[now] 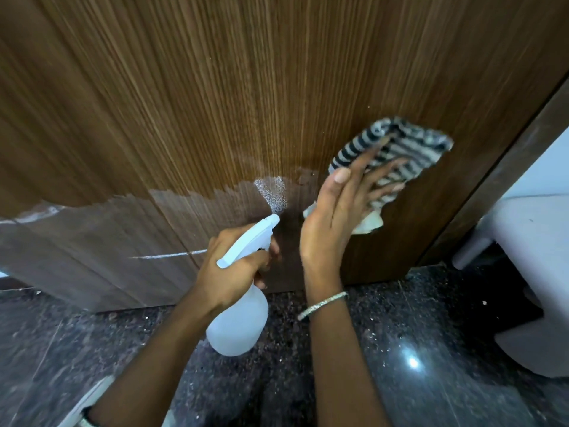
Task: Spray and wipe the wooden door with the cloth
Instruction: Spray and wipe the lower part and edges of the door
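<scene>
The brown wooden door [215, 97] fills the upper view, its lower part faded and stained. My left hand [229, 269] grips a white spray bottle [238, 322] by the neck, a finger on the trigger, nozzle aimed at the door. A cone of mist [272, 194] leaves the nozzle. My right hand [341, 211] presses a black-and-white striped cloth [397, 149] flat against the door's lower right with straight, spread fingers.
Dark speckled stone floor [400, 349] lies below the door. The door frame [505, 180] runs diagonally at the right. A white toilet [529, 272] stands beyond it at the far right. A silver bangle [323, 303] circles my right wrist.
</scene>
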Demonstrator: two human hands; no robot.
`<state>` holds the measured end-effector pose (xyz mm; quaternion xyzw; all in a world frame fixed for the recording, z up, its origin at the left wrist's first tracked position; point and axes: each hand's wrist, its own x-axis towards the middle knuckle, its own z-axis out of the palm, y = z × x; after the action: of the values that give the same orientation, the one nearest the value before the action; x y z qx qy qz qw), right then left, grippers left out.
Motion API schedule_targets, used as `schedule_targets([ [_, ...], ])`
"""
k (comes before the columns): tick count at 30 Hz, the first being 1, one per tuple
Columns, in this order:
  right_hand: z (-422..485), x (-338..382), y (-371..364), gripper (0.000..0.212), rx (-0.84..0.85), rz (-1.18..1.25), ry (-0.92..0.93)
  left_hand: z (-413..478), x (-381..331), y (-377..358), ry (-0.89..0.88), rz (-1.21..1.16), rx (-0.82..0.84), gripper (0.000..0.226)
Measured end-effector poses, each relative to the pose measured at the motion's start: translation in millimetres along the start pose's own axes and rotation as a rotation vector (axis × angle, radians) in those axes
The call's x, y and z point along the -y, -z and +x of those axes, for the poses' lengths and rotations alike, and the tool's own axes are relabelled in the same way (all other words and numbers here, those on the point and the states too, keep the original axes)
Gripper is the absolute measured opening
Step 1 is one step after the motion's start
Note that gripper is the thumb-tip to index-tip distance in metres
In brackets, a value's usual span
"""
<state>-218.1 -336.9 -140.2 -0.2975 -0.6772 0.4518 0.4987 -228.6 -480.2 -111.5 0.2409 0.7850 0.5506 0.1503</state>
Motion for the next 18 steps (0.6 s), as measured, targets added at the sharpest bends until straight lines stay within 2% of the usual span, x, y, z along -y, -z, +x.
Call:
schedule_targets([
  [2,9.7,5.5,8.2,0.056,-0.104,-0.225,0.176,-0.2,3.5,1.3,0.006,-0.012,0.010,0.019],
  [5,17.7,-31.9,-0.5,0.055,-0.153,-0.363,0.334,0.7,9.3,4.6,0.017,-0.025,0.029,0.020],
  [9,-4.6,-96.5,-6.9,0.050,-0.076,-0.457,0.527,2.6,11.3,5.0,0.033,-0.013,0.024,0.020],
  [11,-26.7,-137.6,1.3,0.051,0.014,-0.519,0.539,3.6,10.9,2.9,0.030,-0.012,0.021,0.020],
  [14,-51.1,-172.3,15.6,0.048,0.136,-0.566,0.458,5.1,10.9,0.8,0.021,0.001,0.012,0.020],
  [18,-31.8,-126.1,14.7,0.052,0.151,-0.510,0.504,5.6,9.1,-0.8,0.031,-0.022,0.009,0.020],
])
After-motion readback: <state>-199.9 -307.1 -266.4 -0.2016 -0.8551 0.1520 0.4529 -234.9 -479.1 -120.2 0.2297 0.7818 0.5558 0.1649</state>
